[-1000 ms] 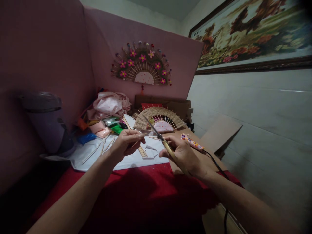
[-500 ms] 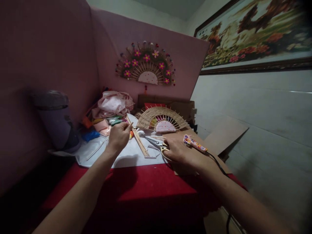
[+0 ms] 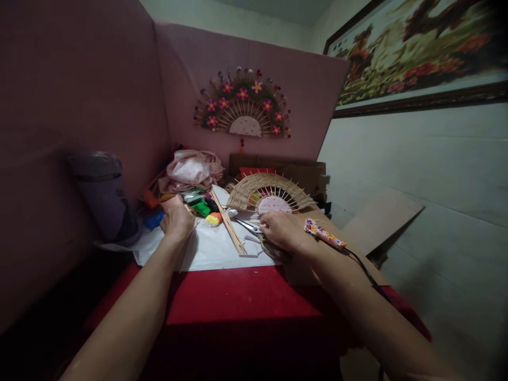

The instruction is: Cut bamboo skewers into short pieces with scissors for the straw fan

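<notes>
On the far side of our red-covered bench (image 3: pixel 234 296) sits the woven fan (image 3: pixel 272 181), its straw band and dotted base (image 3: pixel 273 205) in place, stick ends poking past the rim. We see none of the pink flowers (image 3: pixel 242 94) that dress the wall fan (image 3: pixel 245 126) behind it, so we judge its body built and its trimming not yet begun. Loose sticks (image 3: pixel 229 225) lie bundled mid-bench across a white sheet (image 3: pixel 214 259).

Our left hand (image 3: pixel 177 223) is curled beside the packets (image 3: pixel 201 208); a thin pale end shows near its right side, but we cannot tell what the grip has. Our right hand (image 3: pixel 280 230) is over the handles of the scissors (image 3: pixel 249 227); whether its grip is closed or released we cannot tell. The blades point far and left, toward the sticks.

On the right, the glue gun (image 3: pixel 325 234) and its cord (image 3: pixel 363 270) limit movement; a flask (image 3: pixel 103 196) bounds the left. The widest room lies along the near edge.
</notes>
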Action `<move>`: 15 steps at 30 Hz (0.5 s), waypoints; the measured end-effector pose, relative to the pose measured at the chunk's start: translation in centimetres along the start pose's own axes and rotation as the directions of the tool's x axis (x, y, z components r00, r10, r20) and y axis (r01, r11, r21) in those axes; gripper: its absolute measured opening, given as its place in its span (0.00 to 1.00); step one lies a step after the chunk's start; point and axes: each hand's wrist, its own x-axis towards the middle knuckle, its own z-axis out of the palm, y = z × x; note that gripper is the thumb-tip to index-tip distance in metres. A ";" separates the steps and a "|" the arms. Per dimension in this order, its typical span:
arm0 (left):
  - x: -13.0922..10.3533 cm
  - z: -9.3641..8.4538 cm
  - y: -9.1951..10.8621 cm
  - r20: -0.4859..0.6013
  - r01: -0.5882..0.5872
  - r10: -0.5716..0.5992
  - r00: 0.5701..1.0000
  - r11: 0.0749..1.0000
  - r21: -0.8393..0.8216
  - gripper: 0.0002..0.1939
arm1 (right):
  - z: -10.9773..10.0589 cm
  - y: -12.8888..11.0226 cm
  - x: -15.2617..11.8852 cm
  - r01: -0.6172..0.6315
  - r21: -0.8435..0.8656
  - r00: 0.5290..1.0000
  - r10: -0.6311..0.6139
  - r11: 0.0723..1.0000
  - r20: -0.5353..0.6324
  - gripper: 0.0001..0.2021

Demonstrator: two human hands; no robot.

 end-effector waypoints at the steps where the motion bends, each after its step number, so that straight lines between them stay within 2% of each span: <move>1: 0.1 0.2 0.0 0.000 0.007 -0.007 1.000 1.000 0.011 0.21 | -0.2 -0.6 0.1 0.006 0.027 1.000 -0.006 1.000 -0.018 0.14; 4: 0.2 0.3 0.1 -0.008 0.013 -0.012 1.000 0.999 0.045 0.21 | 0.3 -2.3 0.8 0.031 0.106 0.999 -0.029 0.994 -0.028 0.15; 7: 0.0 0.0 0.1 -0.036 0.019 -0.017 0.999 0.998 0.067 0.20 | 1.7 -3.7 1.9 0.018 0.158 1.000 -0.017 0.987 -0.007 0.14; 10: -0.7 -0.7 0.4 -0.093 -0.050 0.058 0.994 0.995 0.085 0.19 | 3.0 -4.5 3.0 -0.017 0.199 1.000 0.011 0.980 0.029 0.14; 12: -1.7 -1.4 0.7 -0.165 -0.143 0.157 0.974 0.985 0.098 0.18 | 3.5 -4.8 3.4 -0.032 0.229 0.998 0.020 0.973 0.055 0.14; 15: -3.4 -2.3 1.5 -0.340 -0.218 0.236 0.910 0.972 0.090 0.20 | 3.9 -5.1 3.3 -0.031 0.245 0.998 0.015 0.969 0.064 0.12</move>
